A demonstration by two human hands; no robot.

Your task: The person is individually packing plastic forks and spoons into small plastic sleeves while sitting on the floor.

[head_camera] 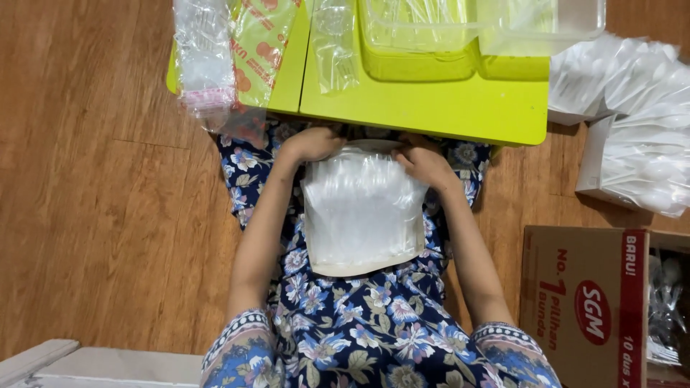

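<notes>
A stack of clear plastic bags [361,210] lies on my lap over blue floral cloth. My left hand [310,145] grips the stack's top left corner with curled fingers. My right hand [424,164] grips the top right corner the same way. Both hands sit just under the front edge of a lime-green low table [431,108].
On the table stand clear plastic containers [424,29] and packs of clear bags [205,54]. White boxes stuffed with clear plastic bags [632,115] lie at the right. A brown cardboard box [582,302] stands at the lower right on the wooden floor [93,179].
</notes>
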